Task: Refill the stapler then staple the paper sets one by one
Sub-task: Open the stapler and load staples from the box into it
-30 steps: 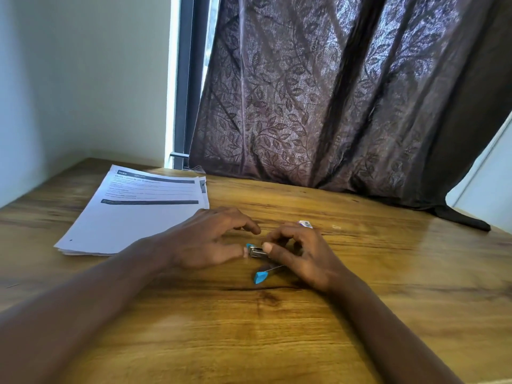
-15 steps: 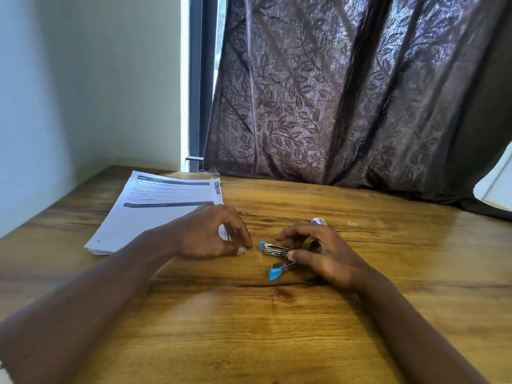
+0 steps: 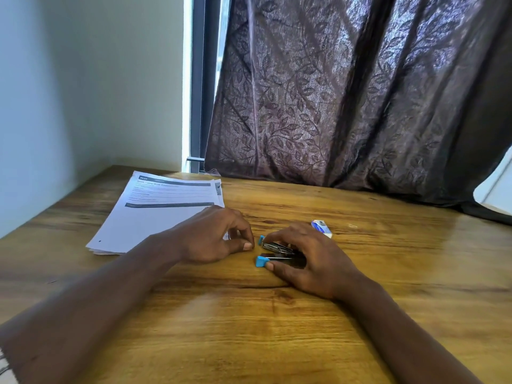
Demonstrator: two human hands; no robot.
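Stapler (image 3: 277, 253) lies about mid-bench, swung open under the R hand. All places below are given vs. the stapler.

Bench (image 3: 249, 333): wood-grain top, fills the lower half of the view.

Curtain (image 3: 346, 92): dark w/ leaf pattern, hangs behind the stapler & comes down to the bench's back edge.

Wall (image 3: 83, 79): pale, behind & to the left. A dark window frame (image 3: 198, 79) shows btwn wall & curtain.

Paper stack (image 3: 155, 217): printed sheets lying flat, left of & behind the stapler, edges slightly fanned at the back right corner.

Hands: L hand (image 3: 213, 236) rests on the bench just left of the stapler. Its fingers are curled, thumb & forefinger tips close together right by the stapler's upper blue tip. Can't tell if anything is pinched btwn them. R hand (image 3: 307, 259) grips the stapler: thumb on the lower arm next to its blue end, fingers curled over the upper metal arm.

Stapler itself: small, its two arms spread apart, both blue ends pointing left.

Staple box (image 3: 321, 228): small, white w/ blue print, just behind & right of the stapler, past the R hand's knuckles.
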